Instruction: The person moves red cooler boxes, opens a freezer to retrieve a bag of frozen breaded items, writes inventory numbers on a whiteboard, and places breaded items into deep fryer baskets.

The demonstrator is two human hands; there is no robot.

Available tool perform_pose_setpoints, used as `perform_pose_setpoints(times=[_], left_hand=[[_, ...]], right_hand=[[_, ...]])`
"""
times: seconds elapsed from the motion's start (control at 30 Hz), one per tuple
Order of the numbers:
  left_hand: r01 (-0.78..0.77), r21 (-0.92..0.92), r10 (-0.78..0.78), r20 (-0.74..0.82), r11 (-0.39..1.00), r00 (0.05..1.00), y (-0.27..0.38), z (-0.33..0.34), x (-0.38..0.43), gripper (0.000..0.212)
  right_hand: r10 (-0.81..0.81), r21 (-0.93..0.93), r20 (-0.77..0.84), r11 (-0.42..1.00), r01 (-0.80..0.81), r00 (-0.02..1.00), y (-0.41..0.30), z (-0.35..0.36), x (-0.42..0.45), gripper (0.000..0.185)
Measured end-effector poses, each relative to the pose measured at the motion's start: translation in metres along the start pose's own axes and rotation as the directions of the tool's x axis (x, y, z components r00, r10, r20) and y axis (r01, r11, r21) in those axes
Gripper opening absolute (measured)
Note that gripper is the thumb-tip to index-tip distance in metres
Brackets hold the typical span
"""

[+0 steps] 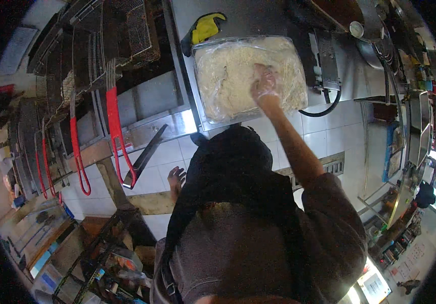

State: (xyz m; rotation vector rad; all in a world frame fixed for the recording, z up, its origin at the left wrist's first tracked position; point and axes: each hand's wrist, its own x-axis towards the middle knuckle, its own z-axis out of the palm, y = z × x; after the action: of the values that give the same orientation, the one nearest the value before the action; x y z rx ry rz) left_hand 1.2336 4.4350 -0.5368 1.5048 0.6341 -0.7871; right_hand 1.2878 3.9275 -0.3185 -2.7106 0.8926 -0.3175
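Observation:
A large rectangular tub (209, 122) lined with clear plastic film stands before me on a steel counter (237, 19). Pale crumbs, apparently breading (233, 81), fill it. My right hand (266, 81) is over the right half of the crumbs, apparently touching them. It is blurred, and its fingertips and anything within them are hard to make out. Down at my left side hangs my left hand (176, 176), empty with its fingers apart, over the tiled floor. A yellow and black item, perhaps a glove (205, 28), lies just behind the tub's left corner.
Fryers with wire baskets (139, 32) stand at the left, their red handles (115, 114) jutting out. Metal tongs (145, 157) hang by these handles. Right of the tub is a steel device (328, 60) with a black cable (326, 112). A floor drain (331, 168) lies at the right.

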Motion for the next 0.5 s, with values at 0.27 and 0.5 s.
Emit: perform_pose_setpoints(times=[0.27,0.5], left_hand=[[0.017,-0.056,-0.018,-0.032,0.998,0.999,0.066,-0.002,0.020,0.033],[0.026,-0.051,-0.025,0.021,0.998,0.999,0.081,0.004,0.036,0.034]], right_hand=[[0.055,-0.362,0.427,0.925,0.115,0.903,0.018,-0.019,0.052,0.062],[0.065,-0.536,0.437,0.820,0.202,0.897,0.058,-0.016,0.079,0.042]])
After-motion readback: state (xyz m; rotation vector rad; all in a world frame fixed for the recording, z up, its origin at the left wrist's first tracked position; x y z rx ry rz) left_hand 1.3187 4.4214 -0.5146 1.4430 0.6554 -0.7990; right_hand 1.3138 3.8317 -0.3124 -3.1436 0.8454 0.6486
